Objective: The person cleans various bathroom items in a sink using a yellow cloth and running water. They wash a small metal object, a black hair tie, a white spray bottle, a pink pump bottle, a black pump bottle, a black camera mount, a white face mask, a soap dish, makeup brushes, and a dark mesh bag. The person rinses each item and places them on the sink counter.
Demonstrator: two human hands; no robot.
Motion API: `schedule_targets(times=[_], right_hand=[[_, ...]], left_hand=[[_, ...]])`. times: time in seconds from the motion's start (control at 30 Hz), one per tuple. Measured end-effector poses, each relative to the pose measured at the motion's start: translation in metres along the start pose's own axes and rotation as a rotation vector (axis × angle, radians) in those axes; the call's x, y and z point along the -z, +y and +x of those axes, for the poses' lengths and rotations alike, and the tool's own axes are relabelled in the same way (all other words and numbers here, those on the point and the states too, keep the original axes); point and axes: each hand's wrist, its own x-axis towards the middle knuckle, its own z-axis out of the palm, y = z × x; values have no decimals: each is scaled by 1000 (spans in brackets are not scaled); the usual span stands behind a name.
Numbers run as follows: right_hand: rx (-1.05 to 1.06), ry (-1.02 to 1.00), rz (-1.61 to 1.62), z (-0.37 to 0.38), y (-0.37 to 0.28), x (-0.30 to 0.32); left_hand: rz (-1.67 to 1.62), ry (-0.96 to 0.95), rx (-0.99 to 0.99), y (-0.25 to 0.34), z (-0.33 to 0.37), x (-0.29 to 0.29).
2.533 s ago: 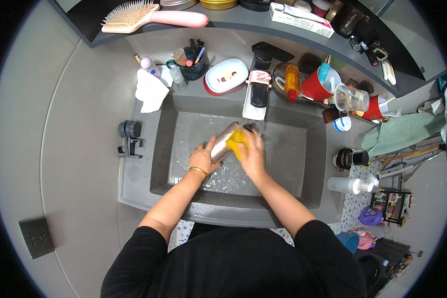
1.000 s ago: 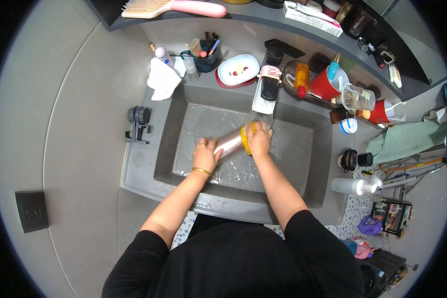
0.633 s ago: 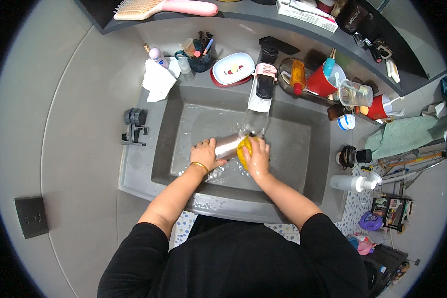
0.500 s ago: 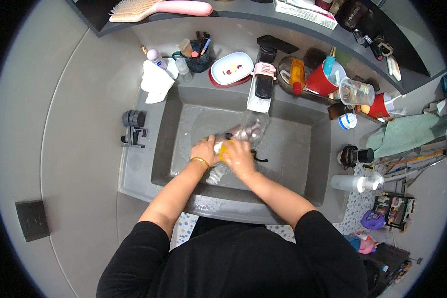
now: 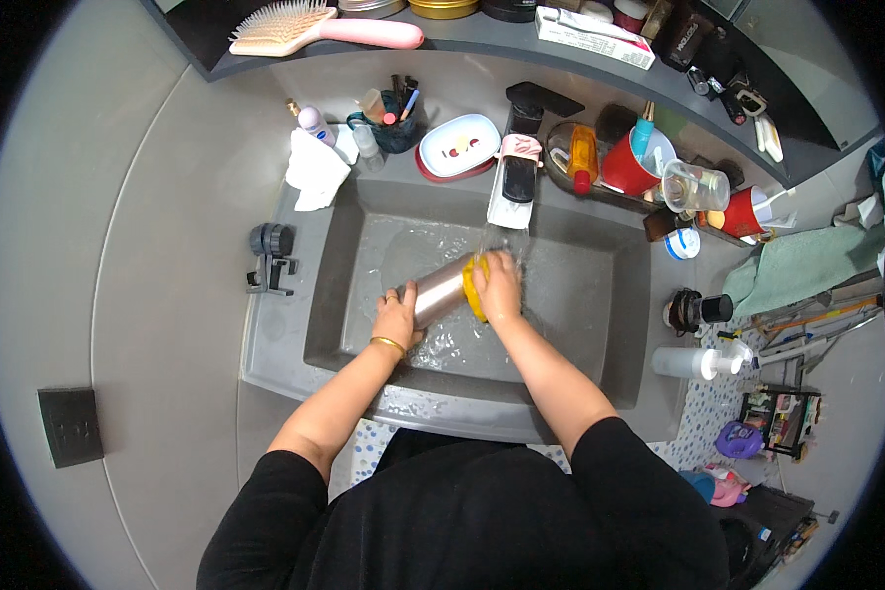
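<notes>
"Step in hand?"
"Judged as wiping. Your left hand (image 5: 394,320) grips the metal flask (image 5: 440,296), just nine o'clock of the sink's (image 5: 578,320) centre; your right hand (image 5: 501,287) is closed over a yellow cloth (image 5: 473,292) at its two o'clock end. Another stroke would call for a firm left grip."
"Clearance?"
"Faucet (image 5: 519,179) near, one o'clock; most room lies toward three."

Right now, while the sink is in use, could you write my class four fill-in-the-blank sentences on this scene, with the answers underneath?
The right grip has a ____-coloured cloth on the metallic cylinder.
The gold bangle circles the ____ wrist.
The tap pours ____ into the sink.
The hairbrush on the shelf has a ____-coloured handle.
Answers: yellow; left; water; pink.
</notes>
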Motion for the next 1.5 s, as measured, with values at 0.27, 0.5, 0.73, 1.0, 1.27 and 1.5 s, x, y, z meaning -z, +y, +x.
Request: schedule_targets(times=[0.27,0.5,0.73,1.0,1.27,1.5], right_hand=[[-205,-313,142,-35,26,6],[-212,134,300,-27,14,11],[339,-219,52,-17,-51,-6],[116,-65,-110,20,-45,-11],[278,-252,76,-17,-57,-11],[-154,-2,107,14,6,-18]], left_hand=[[-139,-60,-117,-17,27,7],[-270,-69,-152,-31,27,-4],[-648,-31,-90,-44,30,-4],[-411,158,-277,-43,19,-3],[-1125,-65,-26,-62,27,-14],[57,318,-237,-7,23,-2]])
